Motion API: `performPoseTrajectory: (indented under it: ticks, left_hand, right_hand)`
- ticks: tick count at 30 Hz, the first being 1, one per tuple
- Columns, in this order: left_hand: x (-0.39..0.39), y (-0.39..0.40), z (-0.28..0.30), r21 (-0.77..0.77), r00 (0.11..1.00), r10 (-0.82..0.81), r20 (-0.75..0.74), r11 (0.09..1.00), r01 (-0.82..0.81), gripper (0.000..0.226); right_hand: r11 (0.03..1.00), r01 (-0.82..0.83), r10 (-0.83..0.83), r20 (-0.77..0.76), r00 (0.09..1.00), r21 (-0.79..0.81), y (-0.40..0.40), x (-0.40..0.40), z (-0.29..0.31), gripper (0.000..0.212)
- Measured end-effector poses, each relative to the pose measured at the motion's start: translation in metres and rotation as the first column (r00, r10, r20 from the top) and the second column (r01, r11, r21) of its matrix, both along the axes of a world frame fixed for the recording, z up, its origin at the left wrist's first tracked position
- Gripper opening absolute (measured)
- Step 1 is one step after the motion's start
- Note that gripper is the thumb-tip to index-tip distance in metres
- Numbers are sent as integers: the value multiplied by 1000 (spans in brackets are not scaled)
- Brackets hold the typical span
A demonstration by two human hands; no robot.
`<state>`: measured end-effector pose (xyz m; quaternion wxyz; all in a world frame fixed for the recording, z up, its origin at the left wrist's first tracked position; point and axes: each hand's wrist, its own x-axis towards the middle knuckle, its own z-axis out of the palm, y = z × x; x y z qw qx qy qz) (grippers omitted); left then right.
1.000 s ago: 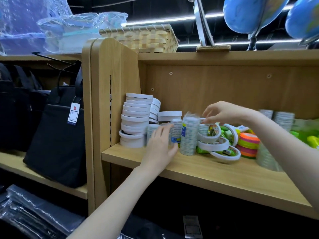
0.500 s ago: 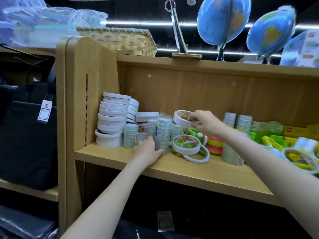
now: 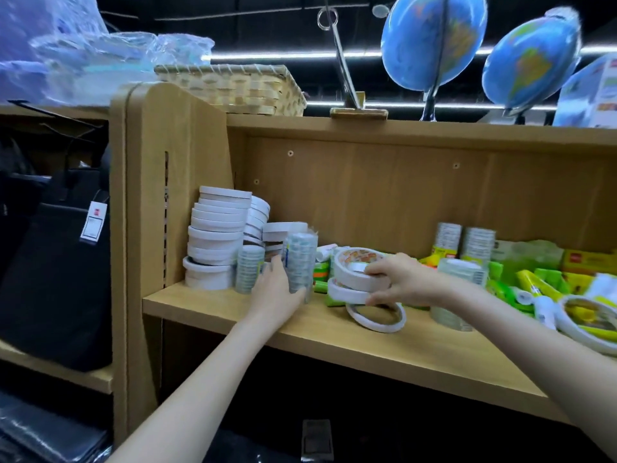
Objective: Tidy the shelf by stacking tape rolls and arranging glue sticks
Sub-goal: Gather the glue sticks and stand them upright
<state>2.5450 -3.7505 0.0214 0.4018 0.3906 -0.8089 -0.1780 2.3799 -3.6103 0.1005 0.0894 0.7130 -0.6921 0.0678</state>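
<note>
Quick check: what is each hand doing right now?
Left hand: curled round the clear tape stack.
Right hand: gripping two white tape rolls.

- You are facing a light wooden shelf, its board running from the left upright to the right edge.
- A tall stack of white tape rolls is standing at the far left.
- Two wrapped columns of clear tape are standing just right of it.
- A thin white ring is lying flat near the front.
- Green packets are crowding the right.
</note>
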Motion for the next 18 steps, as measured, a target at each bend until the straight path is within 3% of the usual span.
performPoseTrajectory:
  ticks: [4,7,9,12,15,18]
  left_hand:
    - [3,17,-5,-282,986,70,-153,953,-111,53]
    - [2,33,-8,-392,966,-28,-256,917,-77,42]
    - [-2,47,-9,-432,969,-190,-157,896,106,47]
    - [-12,64,-11,-379,897,-434,82,819,431,50]
    - [-19,62,-14,-293,853,-427,299,810,508,50]
    - [-18,55,-11,-234,851,-458,258,825,515,30]
  right_hand:
    - [994,-6,27,193,981,-112,-2,-13,10,31]
    - [992,19,36,423,905,-126,0,-18,13,25]
    - [992,31,40,528,849,-125,1,-20,12,19]
    - [992,38,49,637,770,-122,2,-21,10,16]
    - [992,45,44,673,738,-115,8,-22,10,14]
    - [994,32,55,738,673,-103,20,-26,13,23]
